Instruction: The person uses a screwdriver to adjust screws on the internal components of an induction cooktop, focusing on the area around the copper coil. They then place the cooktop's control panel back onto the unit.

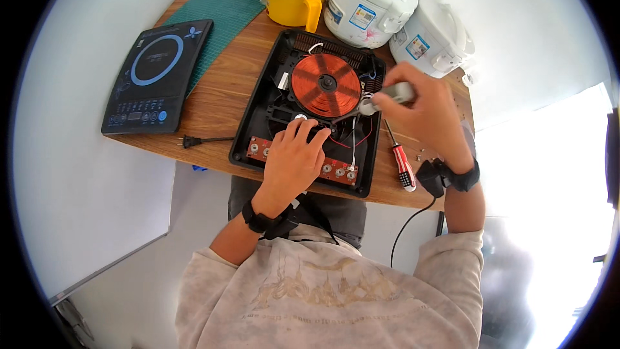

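The opened black induction cooker base (240,145) lies on the table before me, with a round copper coil (310,97) inside. My left hand (294,161) rests over its near part, fingers apart, fingertips down by the coil's near edge. Under that hand runs a reddish-brown circuit board (341,172), partly hidden. My right hand (426,106) is closed round a screwdriver (403,92) with a thick grey handle, slightly blurred. Its thin shaft slants down left toward the coil's near edge, close to my left fingertips; where exactly the tip touches is too small to tell.
A red-and-white screwdriver (403,167) lies right of the base, near small screws (421,155). Left stands a black glass cooktop panel (155,77) on a green mat (223,16); a power plug (189,141) is nearby. Behind are a yellow pot (287,6) and two white rice cookers (368,3).
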Demonstrator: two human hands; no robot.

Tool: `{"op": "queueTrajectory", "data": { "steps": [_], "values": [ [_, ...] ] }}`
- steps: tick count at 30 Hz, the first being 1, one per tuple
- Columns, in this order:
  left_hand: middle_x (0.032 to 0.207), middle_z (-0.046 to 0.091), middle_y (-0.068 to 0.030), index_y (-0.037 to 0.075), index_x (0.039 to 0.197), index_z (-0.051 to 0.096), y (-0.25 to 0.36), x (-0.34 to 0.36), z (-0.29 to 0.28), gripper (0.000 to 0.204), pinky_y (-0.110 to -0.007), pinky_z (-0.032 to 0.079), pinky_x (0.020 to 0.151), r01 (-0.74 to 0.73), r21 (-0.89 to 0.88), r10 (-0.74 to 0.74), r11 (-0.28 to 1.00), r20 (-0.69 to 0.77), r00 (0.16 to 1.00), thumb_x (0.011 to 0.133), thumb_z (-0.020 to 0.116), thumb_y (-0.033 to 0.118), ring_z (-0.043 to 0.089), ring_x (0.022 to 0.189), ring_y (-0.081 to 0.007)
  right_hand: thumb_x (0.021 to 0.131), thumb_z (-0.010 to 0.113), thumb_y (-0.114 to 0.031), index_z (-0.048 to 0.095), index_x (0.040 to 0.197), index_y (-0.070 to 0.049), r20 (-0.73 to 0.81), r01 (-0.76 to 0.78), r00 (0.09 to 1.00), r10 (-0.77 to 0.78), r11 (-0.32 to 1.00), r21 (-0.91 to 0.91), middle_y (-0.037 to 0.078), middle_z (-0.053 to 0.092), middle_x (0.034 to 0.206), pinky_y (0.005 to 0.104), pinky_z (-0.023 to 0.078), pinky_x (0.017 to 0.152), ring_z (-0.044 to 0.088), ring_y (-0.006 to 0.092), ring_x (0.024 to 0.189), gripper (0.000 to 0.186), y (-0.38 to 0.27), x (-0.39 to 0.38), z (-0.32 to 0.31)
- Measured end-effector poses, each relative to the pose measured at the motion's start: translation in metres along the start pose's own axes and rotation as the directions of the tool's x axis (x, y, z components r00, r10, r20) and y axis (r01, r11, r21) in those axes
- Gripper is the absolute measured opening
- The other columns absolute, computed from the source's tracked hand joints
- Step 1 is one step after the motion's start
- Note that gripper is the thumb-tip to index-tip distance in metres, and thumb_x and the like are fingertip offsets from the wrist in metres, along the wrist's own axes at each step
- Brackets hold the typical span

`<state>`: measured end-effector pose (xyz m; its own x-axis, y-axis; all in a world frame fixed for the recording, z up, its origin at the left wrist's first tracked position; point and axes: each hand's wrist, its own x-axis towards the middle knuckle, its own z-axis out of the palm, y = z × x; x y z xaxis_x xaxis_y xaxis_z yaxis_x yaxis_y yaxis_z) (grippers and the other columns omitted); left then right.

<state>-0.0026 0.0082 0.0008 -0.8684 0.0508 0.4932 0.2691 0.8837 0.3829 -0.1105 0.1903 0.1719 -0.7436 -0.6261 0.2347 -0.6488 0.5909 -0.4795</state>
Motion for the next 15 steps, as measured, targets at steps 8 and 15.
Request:
{"op": "queueTrajectory", "data": {
  "steps": [8,15],
  "values": [
    [0.12,0.059,-0.0056,0.009,0.123,0.061,-0.004,0.002,0.004,0.037,-0.042,0.048,0.092,0.021,0.022,-0.022,1.0,0.06,0.998,0.086,0.065,0.012,0.056,0.116,-0.0261,0.09,0.07,-0.01,0.06,0.092,-0.002,-0.098,-0.248,0.947,0.306,0.89,0.383,0.004,0.069,0.076,0.0203,0.052,0.062,0.07,0.0081,0.07,0.013,0.037,-0.034,-0.018],
    [0.122,0.057,-0.0079,0.008,0.117,0.063,-0.006,0.012,0.003,0.029,-0.044,0.043,0.1,0.06,0.09,-0.068,0.994,0.082,0.994,0.088,0.065,0.014,0.055,0.116,-0.0278,0.088,0.063,-0.003,0.049,0.088,-0.003,-0.037,-0.255,0.935,0.353,0.741,0.621,0.01,0.07,0.093,0.0216,0.05,0.062,0.067,0.0099,0.075,0.015,0.066,-0.049,-0.012]
  ]
}}
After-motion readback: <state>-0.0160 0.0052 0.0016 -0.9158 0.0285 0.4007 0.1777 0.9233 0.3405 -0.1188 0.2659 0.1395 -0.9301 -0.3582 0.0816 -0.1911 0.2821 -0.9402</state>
